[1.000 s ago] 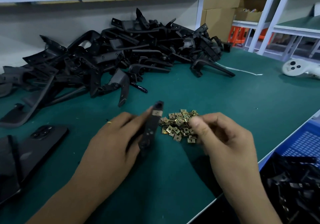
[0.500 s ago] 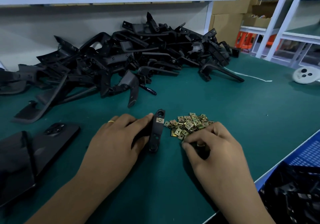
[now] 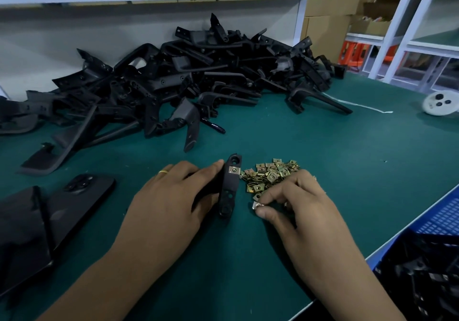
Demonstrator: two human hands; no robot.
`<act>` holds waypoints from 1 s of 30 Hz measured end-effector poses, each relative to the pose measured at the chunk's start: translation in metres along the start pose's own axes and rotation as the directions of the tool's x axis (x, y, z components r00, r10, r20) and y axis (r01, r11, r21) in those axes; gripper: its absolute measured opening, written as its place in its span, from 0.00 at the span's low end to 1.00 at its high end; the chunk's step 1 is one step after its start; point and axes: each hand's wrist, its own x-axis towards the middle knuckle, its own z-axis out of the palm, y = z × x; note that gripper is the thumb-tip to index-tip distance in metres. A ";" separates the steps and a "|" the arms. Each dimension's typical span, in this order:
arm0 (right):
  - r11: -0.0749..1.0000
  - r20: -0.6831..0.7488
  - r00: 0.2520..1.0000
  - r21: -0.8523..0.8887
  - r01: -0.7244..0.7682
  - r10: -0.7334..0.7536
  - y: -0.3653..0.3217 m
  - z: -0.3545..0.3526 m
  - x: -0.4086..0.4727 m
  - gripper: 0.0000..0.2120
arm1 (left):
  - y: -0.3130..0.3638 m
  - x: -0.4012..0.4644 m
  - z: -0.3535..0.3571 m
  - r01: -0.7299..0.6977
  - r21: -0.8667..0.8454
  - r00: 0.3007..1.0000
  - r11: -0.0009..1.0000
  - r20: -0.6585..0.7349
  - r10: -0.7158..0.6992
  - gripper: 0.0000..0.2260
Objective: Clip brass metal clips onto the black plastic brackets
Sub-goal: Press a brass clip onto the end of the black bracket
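Green-matted desk [image 3: 323, 161] under a white shelf, cardboard boxes and racking off to the right. Head view, the only one: a big tangled heap of black brackets [image 3: 198, 72] lies at the back of the desk, well apart from the hands; a dark phone [image 3: 79, 196] lies face down at the left, a blue crate [image 3: 444, 218] with more black parts hangs off the near right edge. Left hand [image 3: 169, 201] grips one black bracket [image 3: 229, 186], fingers curled round its left side, thumb up near the top; the bracket's long axis runs away from the person, nearly straight, and one brass clip already sits near its far end. Just right of it, almost touching, lies the small pile of brass clips [image 3: 270, 174]. Right hand [image 3: 298, 204] is at the pile's near edge, thumb and forefinger pinching a single clip [image 3: 255, 205], other fingers curled loosely. That clip is just beside the bracket's near end, to its right. My reading: the next move is a short carry leftward to the bracket's lower holes, the right hand doing it.
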 end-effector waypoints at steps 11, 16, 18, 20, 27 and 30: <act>0.881 -0.090 0.996 0.468 0.069 -0.030 -0.008 -0.017 0.000 0.03 | 0.022 -0.007 0.000 -0.078 -0.008 0.997 0.997 0.000 0.078 0.25; 0.886 -0.090 0.995 0.458 0.079 -0.042 -0.006 -0.015 0.000 0.07 | 0.025 -0.006 -0.002 -0.078 -0.012 0.997 0.997 0.026 0.078 0.25; 0.889 -0.087 0.994 0.448 0.092 -0.059 -0.006 -0.015 -0.001 0.08 | 0.025 -0.006 -0.002 -0.074 -0.001 0.997 0.997 0.034 0.074 0.25; 0.890 -0.090 0.993 0.444 0.107 -0.074 -0.007 -0.015 -0.001 0.08 | 0.025 -0.006 -0.002 -0.070 0.006 0.997 0.998 0.037 0.070 0.25; 0.898 -0.101 0.989 0.417 0.140 -0.108 -0.009 -0.016 -0.001 0.06 | 0.025 -0.008 0.000 -0.096 0.026 0.995 0.995 0.020 0.095 0.23; 0.906 -0.118 0.984 0.387 0.171 -0.136 -0.009 -0.016 -0.002 0.05 | 0.026 -0.008 0.001 -0.101 0.052 0.995 0.994 0.012 0.100 0.23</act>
